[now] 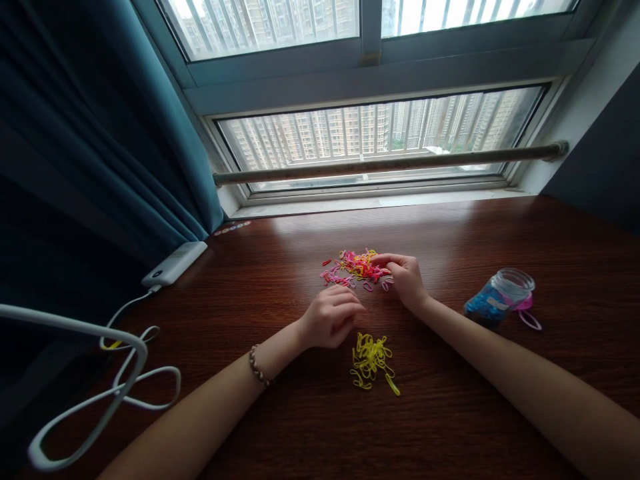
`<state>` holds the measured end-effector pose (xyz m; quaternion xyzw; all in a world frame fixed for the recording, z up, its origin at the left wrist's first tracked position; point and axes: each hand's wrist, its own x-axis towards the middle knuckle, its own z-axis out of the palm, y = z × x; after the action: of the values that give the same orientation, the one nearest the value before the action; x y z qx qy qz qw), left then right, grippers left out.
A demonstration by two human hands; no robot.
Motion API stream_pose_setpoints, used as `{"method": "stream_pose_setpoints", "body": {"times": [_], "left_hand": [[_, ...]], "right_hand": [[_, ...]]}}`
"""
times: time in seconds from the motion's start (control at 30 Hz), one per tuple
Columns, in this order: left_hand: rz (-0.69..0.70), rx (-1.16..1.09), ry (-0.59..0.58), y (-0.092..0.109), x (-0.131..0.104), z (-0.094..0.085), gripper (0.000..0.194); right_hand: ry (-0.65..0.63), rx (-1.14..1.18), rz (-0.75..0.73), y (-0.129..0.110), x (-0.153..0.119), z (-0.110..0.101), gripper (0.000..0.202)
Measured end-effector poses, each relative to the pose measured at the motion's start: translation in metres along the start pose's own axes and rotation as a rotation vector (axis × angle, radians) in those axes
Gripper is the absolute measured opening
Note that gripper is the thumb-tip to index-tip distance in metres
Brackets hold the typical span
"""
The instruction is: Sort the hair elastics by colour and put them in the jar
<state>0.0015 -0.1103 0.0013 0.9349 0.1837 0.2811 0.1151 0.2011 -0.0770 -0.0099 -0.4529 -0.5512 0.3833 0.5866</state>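
A pile of small pink, red and yellow rubber bands [361,265] lies on the brown wooden table [280,247]. My right hand [406,277] is at the pile's right side, its index finger stretched over the bands and the thumb a little apart below. My left hand [333,318] hovers just in front of the pile, fingers bent and drawn together; whatever they hold, if anything, is hidden. Nearer to me, a separate heap of yellow rubber bands [371,360] sits below and right of my left hand. A braided bracelet [257,367] circles my left wrist.
On the right, a clear jar [500,293] with blue contents lies tilted beside a pink lid with a loop [529,313]. At the left are a white power bank [175,262] and a looping white cable [135,347]. A curtain [125,133] and barred window stand behind.
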Motion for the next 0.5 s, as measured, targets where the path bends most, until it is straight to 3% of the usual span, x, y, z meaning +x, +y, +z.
{"method": "stream_pose_setpoints", "body": {"times": [0.07, 0.13, 0.2, 0.27, 0.33, 0.43, 0.5], "left_hand": [[-0.128, 0.103, 0.156, -0.015, -0.001, -0.003, 0.025], [-0.262, 0.210, 0.218, -0.028, -0.001, -0.004, 0.026], [-0.371, 0.290, 0.167, -0.039, 0.000, -0.003, 0.032], [-0.445, 0.322, 0.071, -0.045, 0.001, -0.001, 0.039], [-0.480, 0.313, -0.005, -0.048, 0.001, 0.002, 0.043], [-0.493, 0.281, -0.047, -0.050, 0.001, 0.005, 0.045], [-0.505, 0.267, -0.049, -0.051, 0.000, 0.005, 0.044]], "right_hand": [[-0.194, 0.117, 0.006, -0.009, -0.003, 0.001, 0.028], [-0.523, 0.163, 0.022, -0.019, -0.008, 0.002, 0.028], [-0.886, 0.143, 0.062, -0.027, -0.013, 0.004, 0.029], [-1.092, 0.078, 0.072, -0.030, -0.018, 0.006, 0.028], [-1.018, -0.019, -0.005, -0.027, -0.019, 0.008, 0.029], [-0.544, -0.292, -0.242, -0.013, -0.014, 0.008, 0.030], [-0.313, -0.527, -0.383, -0.003, -0.010, 0.006, 0.030]]}}
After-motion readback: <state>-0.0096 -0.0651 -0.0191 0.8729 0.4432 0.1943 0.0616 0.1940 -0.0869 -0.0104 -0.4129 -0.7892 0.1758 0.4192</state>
